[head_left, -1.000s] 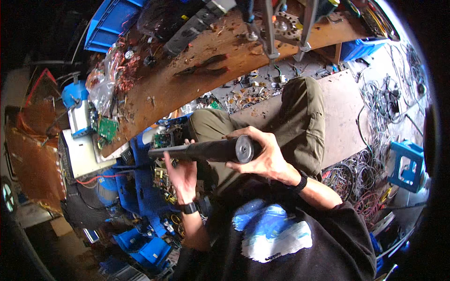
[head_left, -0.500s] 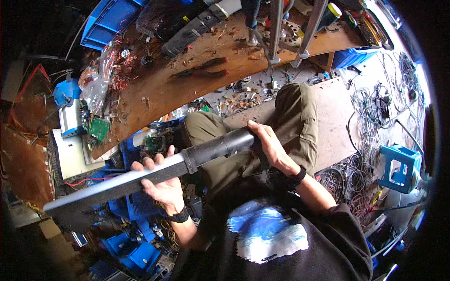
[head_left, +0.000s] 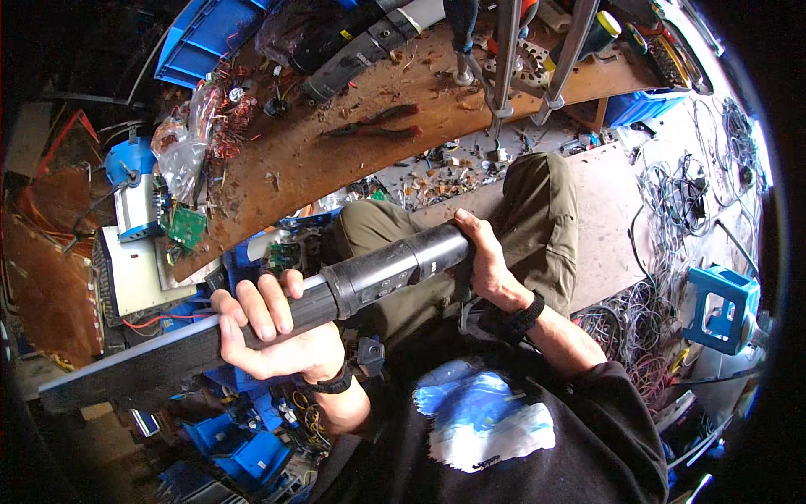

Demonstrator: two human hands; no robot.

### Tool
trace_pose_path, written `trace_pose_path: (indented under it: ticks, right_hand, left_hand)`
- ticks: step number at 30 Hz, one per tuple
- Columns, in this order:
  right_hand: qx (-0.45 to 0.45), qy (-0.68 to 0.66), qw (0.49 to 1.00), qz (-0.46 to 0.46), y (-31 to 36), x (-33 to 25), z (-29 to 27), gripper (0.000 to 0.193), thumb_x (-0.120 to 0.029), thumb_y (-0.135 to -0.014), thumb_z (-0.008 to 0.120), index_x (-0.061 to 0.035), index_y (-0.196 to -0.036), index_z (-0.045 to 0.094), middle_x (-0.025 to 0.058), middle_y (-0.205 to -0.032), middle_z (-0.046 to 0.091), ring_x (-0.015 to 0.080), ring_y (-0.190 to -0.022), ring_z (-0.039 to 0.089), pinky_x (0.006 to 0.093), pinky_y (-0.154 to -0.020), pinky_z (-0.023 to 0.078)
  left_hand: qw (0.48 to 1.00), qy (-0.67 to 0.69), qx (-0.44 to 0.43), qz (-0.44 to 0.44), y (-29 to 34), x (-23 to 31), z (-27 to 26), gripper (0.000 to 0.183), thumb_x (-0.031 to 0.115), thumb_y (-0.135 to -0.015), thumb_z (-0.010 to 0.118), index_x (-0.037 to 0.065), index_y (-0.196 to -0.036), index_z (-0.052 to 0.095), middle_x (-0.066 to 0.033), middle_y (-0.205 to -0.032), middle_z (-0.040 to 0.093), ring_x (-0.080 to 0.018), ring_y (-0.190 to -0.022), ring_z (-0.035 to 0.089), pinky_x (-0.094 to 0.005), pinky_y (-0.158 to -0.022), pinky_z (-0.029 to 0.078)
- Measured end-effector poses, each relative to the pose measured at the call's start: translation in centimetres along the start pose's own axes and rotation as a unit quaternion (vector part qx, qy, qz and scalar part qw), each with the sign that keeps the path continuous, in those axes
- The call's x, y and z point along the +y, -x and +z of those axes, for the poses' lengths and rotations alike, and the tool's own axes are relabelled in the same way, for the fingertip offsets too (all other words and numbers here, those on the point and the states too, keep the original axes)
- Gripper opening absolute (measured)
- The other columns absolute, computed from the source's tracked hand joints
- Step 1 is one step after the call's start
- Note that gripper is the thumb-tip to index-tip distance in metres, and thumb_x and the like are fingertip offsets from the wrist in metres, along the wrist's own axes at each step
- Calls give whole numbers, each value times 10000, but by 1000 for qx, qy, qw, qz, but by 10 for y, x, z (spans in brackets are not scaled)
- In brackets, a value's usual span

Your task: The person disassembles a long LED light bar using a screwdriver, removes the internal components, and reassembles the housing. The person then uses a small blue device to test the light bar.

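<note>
A long black light wand (head_left: 378, 277) lies slantwise across my lap, its round, buttoned handle toward the right. A pale strip runs along the upper side of its flat-sided body, which reaches down to the left. My left hand (head_left: 281, 332) is wrapped round that body just below the collar. At the handle's far end my right hand (head_left: 491, 265) grips with the thumb on top; its other fingers are mostly hidden. Beyond my knees, pliers with red and black handles (head_left: 378, 130) rest on the brown wooden bench (head_left: 294, 160). A similar black wand (head_left: 361, 59) lies behind them.
Metal rods (head_left: 504, 67) of a stand rise at the bench's right. Green circuit boards (head_left: 186, 227) and copper wire scraps (head_left: 231, 130) lie at left. Blue bins (head_left: 243, 445) sit lower left. Tangled cables (head_left: 672, 202) and a blue plastic stool (head_left: 722, 307) are at right.
My left hand has closed its fingers round the wand's body, where they were looser before. The wand has rolled, so more of the handle's buttons show and less of the pale strip.
</note>
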State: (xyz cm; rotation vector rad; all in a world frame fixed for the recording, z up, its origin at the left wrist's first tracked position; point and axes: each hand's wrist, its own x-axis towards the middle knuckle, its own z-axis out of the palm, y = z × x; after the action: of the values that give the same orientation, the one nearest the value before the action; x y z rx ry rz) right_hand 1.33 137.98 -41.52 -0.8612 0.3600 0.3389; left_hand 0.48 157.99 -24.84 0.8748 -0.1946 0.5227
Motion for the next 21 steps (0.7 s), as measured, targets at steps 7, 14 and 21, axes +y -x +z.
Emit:
trace_pose_path:
  ticks: [7, 14, 21]
  right_hand:
    - [-16, -4, 1000, 12, -3, 0, -9, 547, -558, -1028, 617, -35, -890, 696, 0, -772, 660, 100, -716, 609, 284, -680, 496]
    - [-18, 94, 991, -93, -12, -9, -7, 445, -414, -1088, 604, 6, -943, 632, -50, -905, 586, 63, -845, 467, 266, -749, 391]
    - [-21, 101, 993, 56, -4, -19, -9, 477, -463, -1090, 566, -66, -827, 572, -58, -793, 521, 54, -743, 461, 261, -641, 389]
  left_hand:
    - [996, -67, 60, 6, 4, -4, 14, 228, 315, -1038, 544, 214, -856, 450, 84, -656, 384, -75, -566, 442, -440, -852, 544]
    - [979, -111, 171, 10, 10, -11, 24, 179, 255, -1068, 545, 183, -924, 467, 54, -791, 401, -101, -687, 479, -462, -970, 548]
    - [983, -96, 159, -9, 9, -11, 9, 37, 171, -1059, 579, 172, -1089, 557, 44, -789, 439, -133, -714, 499, -427, -881, 525]
